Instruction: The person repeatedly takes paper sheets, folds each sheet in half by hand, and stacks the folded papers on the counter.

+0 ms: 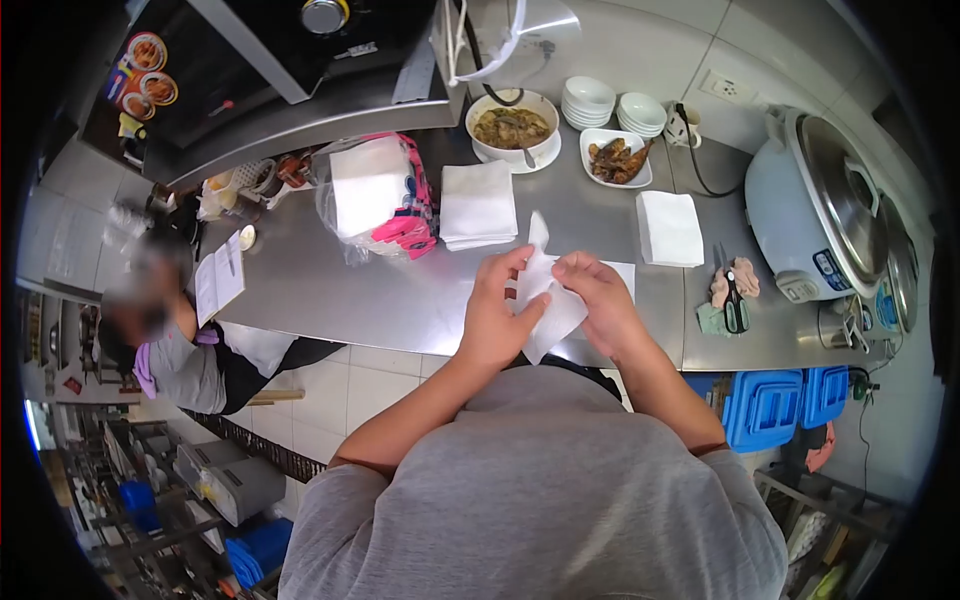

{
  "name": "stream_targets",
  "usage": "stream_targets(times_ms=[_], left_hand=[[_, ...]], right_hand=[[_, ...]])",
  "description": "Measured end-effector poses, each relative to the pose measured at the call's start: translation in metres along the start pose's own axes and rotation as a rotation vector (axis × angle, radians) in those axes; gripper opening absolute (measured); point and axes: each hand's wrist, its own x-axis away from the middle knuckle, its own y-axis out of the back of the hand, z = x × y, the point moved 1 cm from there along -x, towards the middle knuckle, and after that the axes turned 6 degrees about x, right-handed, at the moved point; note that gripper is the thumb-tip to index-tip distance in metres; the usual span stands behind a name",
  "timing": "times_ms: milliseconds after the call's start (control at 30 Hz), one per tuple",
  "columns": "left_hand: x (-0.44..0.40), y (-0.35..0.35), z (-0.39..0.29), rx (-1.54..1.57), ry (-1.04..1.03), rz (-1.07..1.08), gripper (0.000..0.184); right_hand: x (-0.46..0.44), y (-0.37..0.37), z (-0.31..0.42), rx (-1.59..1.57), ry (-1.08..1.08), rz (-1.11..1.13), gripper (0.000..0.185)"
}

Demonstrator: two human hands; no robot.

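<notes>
A white paper napkin point(552, 318), partly folded with one corner pointing up, is held between my two hands above the counter's front edge. My left hand point(497, 308) grips its left side, and my right hand point(597, 300) pinches it from the right. Beneath the hands, another white sheet point(622, 279) lies flat on the steel counter. Behind my left hand is a stack of white napkins point(478, 205). Farther left, more napkins point(368, 190) sit in an opened plastic pack. A smaller stack point(670, 228) lies to the right.
A bowl of food point(511, 125), a plate of fried pieces point(618, 160) and stacked bowls point(588, 98) stand at the back. Scissors point(735, 305) on cloths and a large cooker point(815, 210) are right. A person point(185, 360) sits left by an open notebook point(219, 278).
</notes>
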Motion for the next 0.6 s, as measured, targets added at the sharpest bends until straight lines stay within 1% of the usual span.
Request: stream_targets(times_ms=[33,133,167,233,267,300,333,367,433,467,500,533,567,600], left_hand=[[-0.003,-0.002,-0.005,-0.048,-0.022,-0.045,0.046],[-0.010,-0.002,0.010,0.099,0.071,-0.010,0.032],[-0.012,-0.001,0.016,0.190,0.135,0.004,0.028],[-0.014,0.003,0.029,0.372,0.262,0.030,0.022],[-0.015,0.006,0.033,0.445,0.250,-0.002,0.020],[-0.015,0.009,0.035,0.518,0.230,-0.039,0.018],[-0.014,0.014,0.039,0.592,0.210,-0.079,0.016],[-0.011,0.018,0.048,0.679,0.260,-0.142,0.016],[-0.007,0.031,0.060,0.657,0.414,-0.135,0.020],[0.000,0.035,0.068,0.644,0.497,-0.133,0.022],[0.006,0.037,0.089,0.265,0.340,-0.103,0.040],[0.007,0.036,0.077,-0.010,0.285,-0.131,0.064],[0.003,0.036,0.063,-0.058,0.074,-0.114,0.072],[-0.001,0.039,0.042,-0.128,-0.134,-0.114,0.080]], right_hand=[[0.001,0.001,-0.004,0.034,0.028,-0.002,0.013],[-0.001,0.011,-0.012,0.226,0.085,-0.056,0.017],[-0.003,0.015,-0.013,0.305,0.102,-0.080,0.019],[-0.005,0.025,-0.015,0.324,0.191,-0.206,0.023],[-0.005,0.031,-0.014,0.337,0.239,-0.268,0.025],[-0.004,0.040,-0.010,0.430,0.248,-0.330,0.029],[-0.002,0.044,-0.006,0.405,0.288,-0.364,0.028],[0.001,0.048,-0.001,0.380,0.332,-0.393,0.028],[0.004,0.053,0.009,0.363,0.421,-0.424,0.025],[0.007,0.053,0.013,0.525,0.457,-0.424,0.024],[0.009,0.051,0.019,0.688,0.496,-0.417,0.023],[0.010,0.048,0.028,0.850,0.546,-0.398,0.022],[0.014,0.039,0.039,1.007,0.547,-0.322,0.022],[0.016,0.029,0.052,1.185,0.608,-0.190,0.022]])
